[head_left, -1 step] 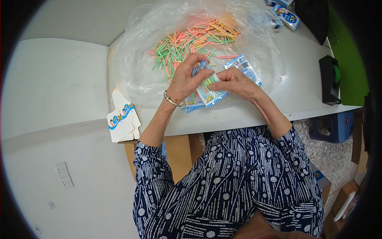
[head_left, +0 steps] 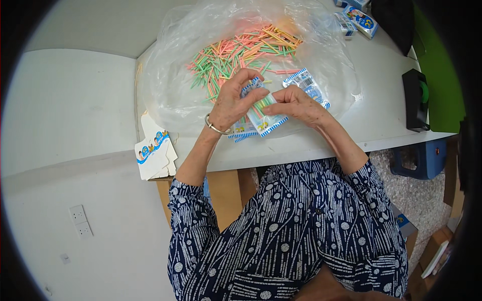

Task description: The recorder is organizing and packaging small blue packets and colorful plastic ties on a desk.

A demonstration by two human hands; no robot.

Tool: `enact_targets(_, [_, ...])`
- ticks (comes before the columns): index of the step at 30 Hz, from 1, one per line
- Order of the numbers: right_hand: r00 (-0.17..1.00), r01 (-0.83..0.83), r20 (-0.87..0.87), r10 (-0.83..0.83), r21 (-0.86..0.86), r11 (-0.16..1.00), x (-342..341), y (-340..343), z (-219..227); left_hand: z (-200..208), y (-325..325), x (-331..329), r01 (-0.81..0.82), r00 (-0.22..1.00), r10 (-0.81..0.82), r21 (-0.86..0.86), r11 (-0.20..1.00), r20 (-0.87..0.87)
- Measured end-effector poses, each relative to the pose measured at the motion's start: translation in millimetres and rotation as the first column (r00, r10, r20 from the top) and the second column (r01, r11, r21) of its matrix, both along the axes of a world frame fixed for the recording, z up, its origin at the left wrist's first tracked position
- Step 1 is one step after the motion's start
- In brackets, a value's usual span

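A small clear packet [head_left: 267,122] with blue-striped edges is held between my two hands, with pastel sticks showing inside it. My left hand [head_left: 233,102] grips its upper left part, thumb pressed down. From the other side, my right hand [head_left: 297,106] pinches its right edge between thumb and finger. More striped packets [head_left: 241,136] lie beneath it, partly covered by my left hand. Just right of my right hand are further packets [head_left: 316,93], blue and white. Beyond both hands, loose pink, green, yellow and orange sticks [head_left: 236,52] are heaped on a clear plastic bag [head_left: 168,83].
White printed cartons [head_left: 153,153] lie at the table's left corner. Small blue-and-white boxes [head_left: 362,22] stand at the far right. A black tape dispenser [head_left: 415,103] sits near a green panel [head_left: 447,70]. Below the table edge are a cardboard box [head_left: 224,194] and a blue stool [head_left: 429,160].
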State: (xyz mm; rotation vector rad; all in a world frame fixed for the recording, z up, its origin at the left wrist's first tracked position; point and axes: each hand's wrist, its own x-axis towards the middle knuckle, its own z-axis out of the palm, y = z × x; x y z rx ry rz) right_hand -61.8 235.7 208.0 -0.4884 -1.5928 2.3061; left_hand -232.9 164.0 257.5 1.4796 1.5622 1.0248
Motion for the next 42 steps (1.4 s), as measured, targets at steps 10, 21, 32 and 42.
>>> enact_targets(10, [0.990,-0.129,0.067,0.126,0.038,0.991,3.9,-0.2,-13.4,8.3,-11.9,-4.8,0.047,0.998,-0.041,-0.172,0.984,0.037])
enact_targets(21, [0.977,0.170,0.058,-0.204,0.362,0.917,16.4,3.3,1.1,2.4,-18.0,-15.0,-0.053,0.996,0.064,-0.177,0.983,0.058])
enact_targets(32, [0.647,0.057,0.071,-0.760,0.988,0.140,54.9,22.2,-38.2,-18.3,-5.7,-9.6,0.112,0.766,0.102,0.287,0.951,-0.635])
enact_targets(42, [0.689,0.192,-0.117,-0.715,0.981,0.024,50.5,29.9,-43.1,-32.8,39.5,21.7,0.139,0.858,0.015,0.262,0.955,-0.513])
